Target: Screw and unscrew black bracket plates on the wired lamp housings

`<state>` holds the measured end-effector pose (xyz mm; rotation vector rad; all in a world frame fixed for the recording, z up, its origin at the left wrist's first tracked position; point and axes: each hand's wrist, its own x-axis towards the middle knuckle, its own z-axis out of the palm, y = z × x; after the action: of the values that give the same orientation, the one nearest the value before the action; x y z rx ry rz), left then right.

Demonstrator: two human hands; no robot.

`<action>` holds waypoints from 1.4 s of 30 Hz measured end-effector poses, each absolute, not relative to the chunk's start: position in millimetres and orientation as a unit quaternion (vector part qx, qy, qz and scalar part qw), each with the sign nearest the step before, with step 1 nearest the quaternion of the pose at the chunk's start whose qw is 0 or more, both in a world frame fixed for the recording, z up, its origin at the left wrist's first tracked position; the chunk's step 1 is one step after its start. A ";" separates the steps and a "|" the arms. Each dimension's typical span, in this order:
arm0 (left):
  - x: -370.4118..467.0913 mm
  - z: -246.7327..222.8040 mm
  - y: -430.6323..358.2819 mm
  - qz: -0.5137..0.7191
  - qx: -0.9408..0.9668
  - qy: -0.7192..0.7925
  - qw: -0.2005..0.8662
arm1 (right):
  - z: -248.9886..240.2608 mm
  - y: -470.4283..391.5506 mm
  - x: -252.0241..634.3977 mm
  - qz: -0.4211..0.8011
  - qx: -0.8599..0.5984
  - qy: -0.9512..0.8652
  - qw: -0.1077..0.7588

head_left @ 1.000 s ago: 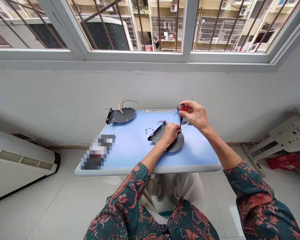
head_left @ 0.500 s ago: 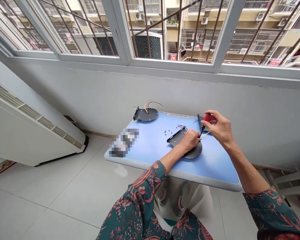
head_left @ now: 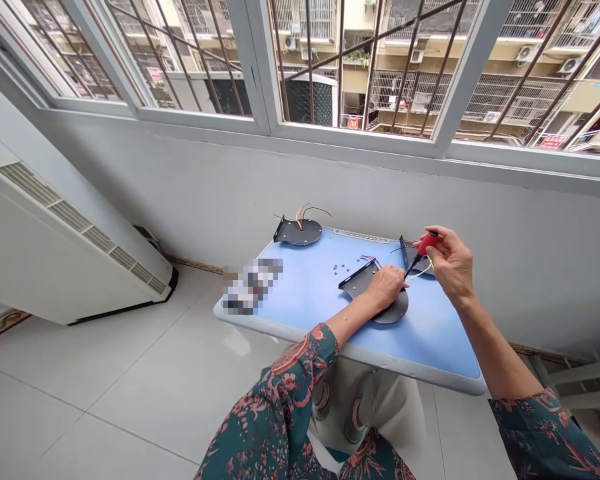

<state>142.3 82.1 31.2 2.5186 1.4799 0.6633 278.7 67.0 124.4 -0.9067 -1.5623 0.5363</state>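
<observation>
My right hand (head_left: 453, 263) grips a screwdriver with a red handle (head_left: 427, 245), its dark shaft slanting down to the left. The tip ends by the fingers of my left hand (head_left: 387, 288), and my hand hides the exact contact. My left hand is closed and lies over a black metal plate (head_left: 393, 312) with a rounded end and an upturned slotted edge. Whatever its fingertips pinch is too small to make out. Red and dark wires (head_left: 367, 257) stick out behind the plate's raised edge. Several small screws (head_left: 343, 268) lie loose to its left.
A blue-topped folding table (head_left: 290, 293) carries everything. A similar black plate with wires (head_left: 300, 232) sits at its back left, another plate (head_left: 409, 257) at the back right, partly behind my right hand. A blurred patch (head_left: 253, 287) covers the left side. Behind are a wall and barred windows.
The screwdriver now leans further to the right, with more of its red handle showing, as my right hand has shifted outward. My left hand stays on the plate. The whole view has shifted slightly.
</observation>
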 end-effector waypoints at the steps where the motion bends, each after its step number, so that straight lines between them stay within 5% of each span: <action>1: 143.4 32.9 80.8 0.221 0.839 0.492 0.069 | 127.7 64.0 279.4 0.216 -0.375 -0.666 0.608; 9: 76.6 55.2 94.2 0.335 0.748 0.573 0.003 | 138.6 57.5 283.4 0.146 -0.351 -0.617 0.689; 15: -8.9 35.2 112.3 0.246 0.673 0.698 -0.024 | 109.5 70.4 260.2 0.234 -0.354 -0.591 0.686; 27: -7.4 28.7 100.7 0.276 0.682 0.677 -0.003 | 82.1 96.3 221.3 0.227 -0.355 -0.646 0.637; 34: 34.2 46.3 96.0 0.427 0.732 0.519 0.116 | 89.3 93.7 220.3 0.166 -0.363 -0.695 0.598; 42: 57.4 50.6 106.2 0.413 0.726 0.451 0.314 | 112.6 99.8 209.2 0.113 -0.385 -0.774 0.490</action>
<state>57.4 106.2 50.6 1.9137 1.1901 1.0889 209.2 99.8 112.6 -0.9358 -1.8804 0.2742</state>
